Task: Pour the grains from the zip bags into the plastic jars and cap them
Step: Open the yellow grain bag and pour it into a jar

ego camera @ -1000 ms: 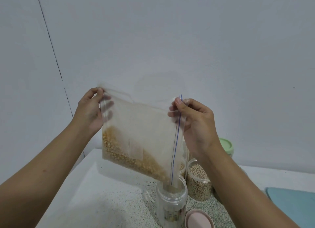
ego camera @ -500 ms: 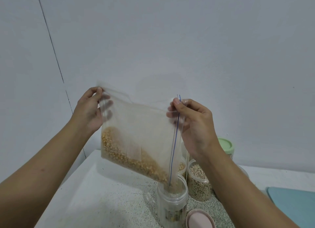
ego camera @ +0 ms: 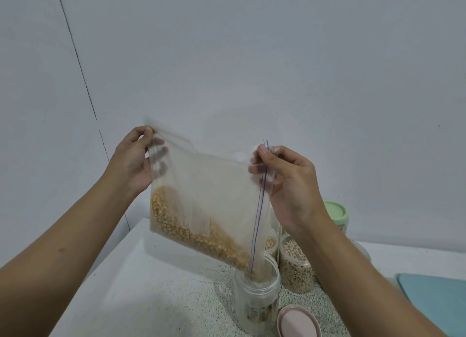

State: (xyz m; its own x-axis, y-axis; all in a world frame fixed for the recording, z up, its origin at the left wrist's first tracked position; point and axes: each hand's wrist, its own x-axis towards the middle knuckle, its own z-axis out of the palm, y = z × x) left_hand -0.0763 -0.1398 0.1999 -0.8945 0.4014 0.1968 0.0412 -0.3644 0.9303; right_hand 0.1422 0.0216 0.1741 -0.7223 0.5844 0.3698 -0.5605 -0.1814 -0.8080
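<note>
1. Zip bag point(ego camera: 209, 198) is held up over the counter point(ego camera: 164, 286) and turned on its side, so the zip edge, marked by a thin blue line, runs down the right. Its lowest corner dips into the mouth of the open jar point(ego camera: 257, 294). It serves as a makeshift spout, I'd say.
2. Left hand point(ego camera: 131, 165) pinches the closed far corner, and its fingers show through the plastic. This end sits higher than the spout end, which tips the load downhill.
3. Right hand point(ego camera: 290, 185) pinches the top of the zip edge between thumb and forefinger. This likely keeps the mouth steady and aimed at the jar.
4. Grains point(ego camera: 181, 228) are yellow, small and rounded. They lie in a wedge along the bag's lower edge, sloping toward the jar. A fair share is still in the bag, so I judge the pour to be midway.
5. Bag is thin, cloudy-clear film, limp and creased. Jar is a clear plastic cylinder with a wide mouth and a label low on its side. Its fill level is hard to read.
6. Pink lid point(ego camera: 298, 323), round and matte, lies flat on the counter just beside the jar, handy for capping.
7. Behind is a second jar point(ego camera: 296, 266) full of pale beans, with no lid seen on it. A green-lidded jar point(ego camera: 336, 214) sits partly hidden by the right forearm. The counter is speckled grey-white stone.
</note>
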